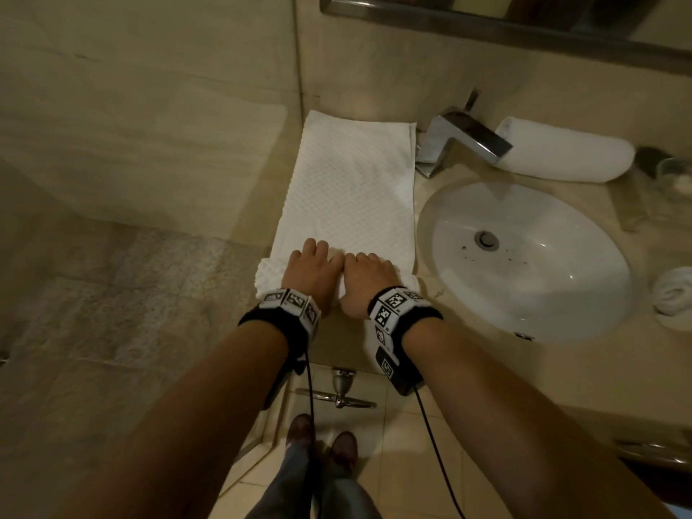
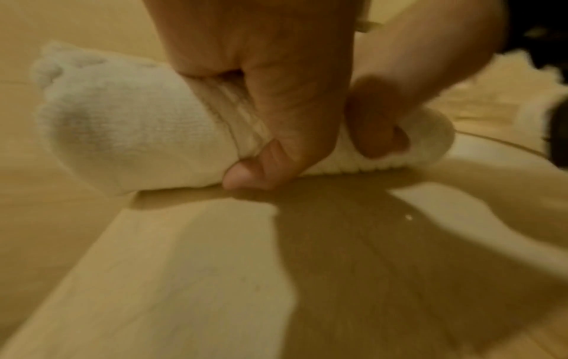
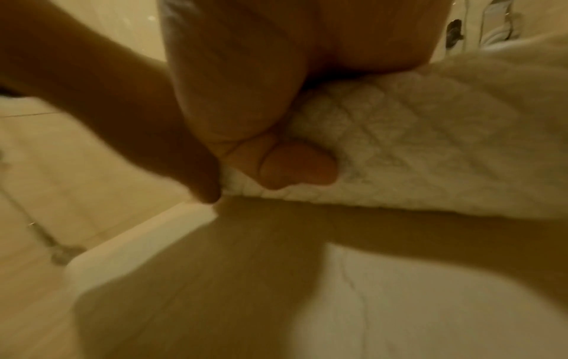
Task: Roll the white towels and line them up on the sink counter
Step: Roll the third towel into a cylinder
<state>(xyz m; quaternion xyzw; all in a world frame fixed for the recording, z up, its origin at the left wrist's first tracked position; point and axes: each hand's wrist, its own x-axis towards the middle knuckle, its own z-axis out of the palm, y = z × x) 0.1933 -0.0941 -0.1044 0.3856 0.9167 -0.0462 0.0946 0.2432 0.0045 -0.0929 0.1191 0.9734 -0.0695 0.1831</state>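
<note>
A white waffle-textured towel (image 1: pixel 348 189) lies lengthwise on the sink counter (image 1: pixel 423 294), left of the basin. Its near end is wound into a short roll (image 1: pixel 267 277). My left hand (image 1: pixel 312 269) and right hand (image 1: pixel 369 273) sit side by side on that roll, fingers curled over its top and thumbs tucked under the near side. The left wrist view shows my left hand (image 2: pixel 261 121) clamped round the roll (image 2: pixel 123 136); the right wrist view shows my right hand (image 3: pixel 270 150) on the roll (image 3: pixel 415 150). A finished rolled towel (image 1: pixel 565 153) lies behind the basin.
A white oval basin (image 1: pixel 524 256) sits right of the towel, with a chrome faucet (image 1: pixel 460 140) behind it. A glass (image 1: pixel 674 177) and a crumpled white cloth (image 1: pixel 674 295) stand at the right edge. The wall and a mirror frame (image 1: pixel 486 24) close the back. The counter's front edge runs just under my wrists.
</note>
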